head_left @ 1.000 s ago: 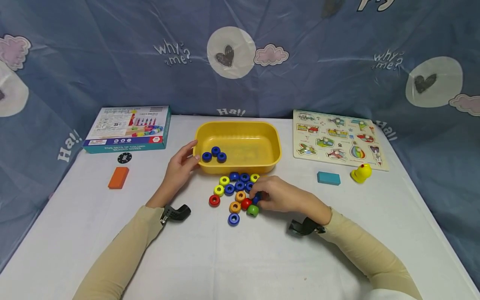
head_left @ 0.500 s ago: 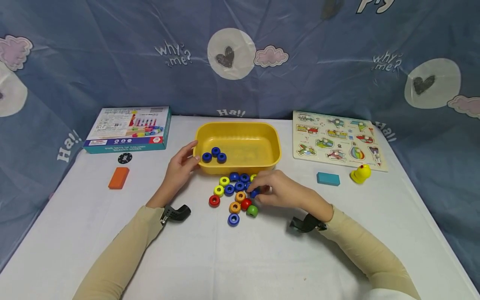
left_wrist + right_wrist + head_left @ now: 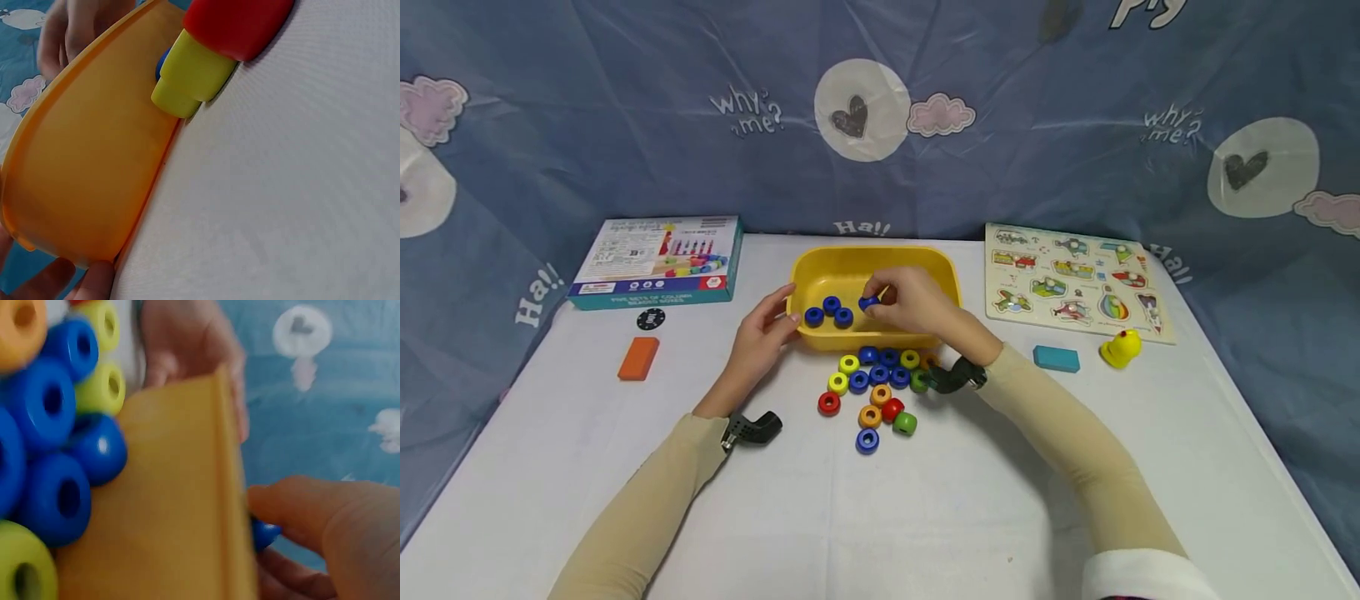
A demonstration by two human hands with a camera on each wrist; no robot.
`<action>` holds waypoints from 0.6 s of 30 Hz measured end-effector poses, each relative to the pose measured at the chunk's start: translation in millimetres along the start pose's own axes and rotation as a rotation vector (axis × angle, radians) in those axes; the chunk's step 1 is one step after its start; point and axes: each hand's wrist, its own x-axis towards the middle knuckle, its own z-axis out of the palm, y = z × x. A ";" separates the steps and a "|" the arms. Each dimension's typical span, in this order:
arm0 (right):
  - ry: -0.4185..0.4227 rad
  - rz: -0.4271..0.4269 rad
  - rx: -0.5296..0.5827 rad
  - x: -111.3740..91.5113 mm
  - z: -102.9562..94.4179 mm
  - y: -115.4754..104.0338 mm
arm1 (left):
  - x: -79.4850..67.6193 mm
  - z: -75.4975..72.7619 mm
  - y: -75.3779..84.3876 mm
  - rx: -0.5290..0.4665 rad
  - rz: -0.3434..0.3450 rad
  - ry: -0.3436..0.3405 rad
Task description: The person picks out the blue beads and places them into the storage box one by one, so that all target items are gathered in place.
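Observation:
My right hand (image 3: 917,302) is over the inside of a yellow plastic tub (image 3: 827,342) and pinches a blue bead (image 3: 868,302) between thumb and fingers. In the right wrist view that bead (image 3: 265,534) shows just past the tub's rim. Inside the tub, at its left, lie several blue beads (image 3: 831,305). My left hand (image 3: 758,337) rests against the tub's left end, thumb and fingers spread along the wall. Its fingertips (image 3: 97,281) touch the wall in the left wrist view. A loose group of beads lies before the tub: blue (image 3: 878,372), yellow (image 3: 848,364), red (image 3: 829,404), orange (image 3: 870,417) and green (image 3: 905,423).
A boxed toy set (image 3: 655,258) lies back left, with a black round chip (image 3: 651,318) and an orange block (image 3: 638,358) before it. Back right are a picture puzzle board (image 3: 1075,283), a teal block (image 3: 1056,358) and a yellow duck (image 3: 1122,348).
My right hand has lifted a blue bead from the right side of the group and carried it up and left over the tub. The left hand has stayed at the tub's end.

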 end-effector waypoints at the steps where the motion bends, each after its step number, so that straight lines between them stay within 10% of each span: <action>1: -0.013 0.027 -0.019 7.7 2.9 2.6 | 0.1 0.3 0.7 -0.003 -0.003 -0.002; 18: -0.196 0.146 -0.065 49.5 30.1 22.2 | -16.2 0.1 38.7 0.019 -0.023 -0.017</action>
